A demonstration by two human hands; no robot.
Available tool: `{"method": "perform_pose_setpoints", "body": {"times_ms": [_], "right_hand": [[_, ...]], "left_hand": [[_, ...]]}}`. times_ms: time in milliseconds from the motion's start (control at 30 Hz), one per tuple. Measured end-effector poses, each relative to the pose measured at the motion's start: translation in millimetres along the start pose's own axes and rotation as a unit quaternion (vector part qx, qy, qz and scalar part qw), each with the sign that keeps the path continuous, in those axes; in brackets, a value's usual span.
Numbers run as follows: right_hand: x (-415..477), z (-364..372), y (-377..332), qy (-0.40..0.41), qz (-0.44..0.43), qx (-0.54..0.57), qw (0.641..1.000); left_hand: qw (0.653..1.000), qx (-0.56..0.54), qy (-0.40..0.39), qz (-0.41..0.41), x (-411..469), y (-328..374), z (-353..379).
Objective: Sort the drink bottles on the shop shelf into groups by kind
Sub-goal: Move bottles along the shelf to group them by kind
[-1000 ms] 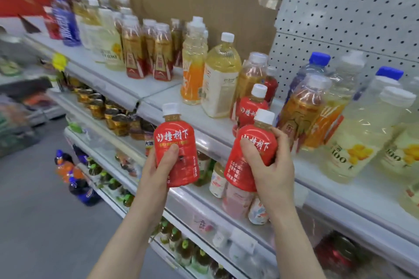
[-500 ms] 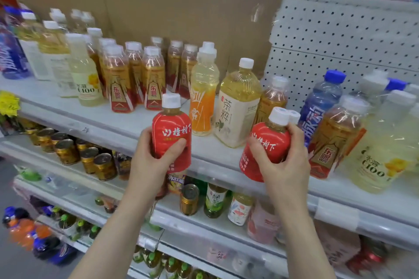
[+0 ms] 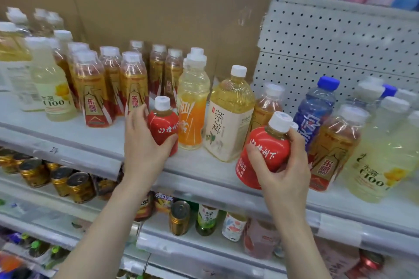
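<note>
gripping the left red bottle (image 3: 162,130) in the left hand (image 3: 145,145), fingers and thumb curled round its body. held upright near the front edge of the shelf (image 3: 68,142), just beside the orange bottle (image 3: 192,111); cannot tell whether standing on the board or just above it. clamping the right red bottle (image 3: 265,154) in the right hand (image 3: 286,165), tilted, out over the front edge, in front of the tea bottle (image 3: 229,120) and the blue bottle (image 3: 315,111).

judged as the placing step: bringing both reds together as 1 group. best to seat the left red bottle first, in the bare strip along the front edge, between the brown-and-gold bottles (image 3: 133,90) and the orange bottle. keep upright, lower straight, and let go only once flat on the base. mind the thumb side: very close to the orange bottle, so easy to nudge it over.

then straighten the right red bottle before bringing it across. carry along the front edge rather than through the row, clear of the tea bottle. park touching or just beside the other, labels forward. worth checking the small white cap (image 3: 294,125) just behind the right hand's fingers, maybe of the same kind; cannot tell. avoid crowding the lip of the shelf: round, smooth, top-heavy when tilted, so probably quick to roll off.
</note>
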State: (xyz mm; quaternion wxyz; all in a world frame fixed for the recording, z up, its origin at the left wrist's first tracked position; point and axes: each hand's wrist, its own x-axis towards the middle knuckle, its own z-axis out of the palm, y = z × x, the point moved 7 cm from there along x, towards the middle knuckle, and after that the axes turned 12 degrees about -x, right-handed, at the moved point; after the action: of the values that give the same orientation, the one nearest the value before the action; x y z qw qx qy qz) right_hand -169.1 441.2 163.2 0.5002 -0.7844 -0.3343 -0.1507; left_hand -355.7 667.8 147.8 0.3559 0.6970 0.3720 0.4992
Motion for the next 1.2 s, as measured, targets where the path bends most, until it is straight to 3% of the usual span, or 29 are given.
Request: {"method": "perform_pose_setpoints", "body": {"times_ms": [67, 167, 333, 533, 700, 833, 1033, 1200], "right_hand": [[-2.3, -1.4, -1.1, 0.016, 0.004, 0.004, 1.000], [-6.8, -2.7, -0.2, 0.030, 0.023, -0.003, 0.999], [-16.6, -13.3, 3.1, 0.050, 0.051, -0.017, 0.997], [-30.1, -28.8, 7.7, 0.069, 0.077, -0.002, 0.995], [-27.7, -30.1, 3.4, 0.085, 0.089, 0.010, 0.992], [-28.6, -26.3, 0.3, 0.081, 0.096, 0.020, 0.992], [-30.9, -22.9, -5.0, 0.081, 0.103, 0.031, 0.991], [-30.5, -14.0, -16.6, 0.060, 0.092, -0.012, 0.994]], "left_hand": [[0.991, 0.015, 0.034, 0.127, -12.1, 39.3, 4.9], [0.977, 0.018, -0.057, 0.205, -7.0, 82.8, 42.9], [0.963, 0.036, -0.190, 0.187, 20.7, 126.8, 107.8], [0.955, 0.042, -0.182, 0.229, 20.5, 130.2, 98.8], [0.921, 0.065, -0.270, 0.274, -6.0, 122.5, 85.2], [0.918, -0.044, -0.345, 0.188, 0.7, 103.6, 77.9], [0.937, -0.122, -0.291, 0.150, -7.7, 72.0, 61.9], [0.941, -0.271, -0.176, 0.104, -21.5, 80.3, 26.9]]}}
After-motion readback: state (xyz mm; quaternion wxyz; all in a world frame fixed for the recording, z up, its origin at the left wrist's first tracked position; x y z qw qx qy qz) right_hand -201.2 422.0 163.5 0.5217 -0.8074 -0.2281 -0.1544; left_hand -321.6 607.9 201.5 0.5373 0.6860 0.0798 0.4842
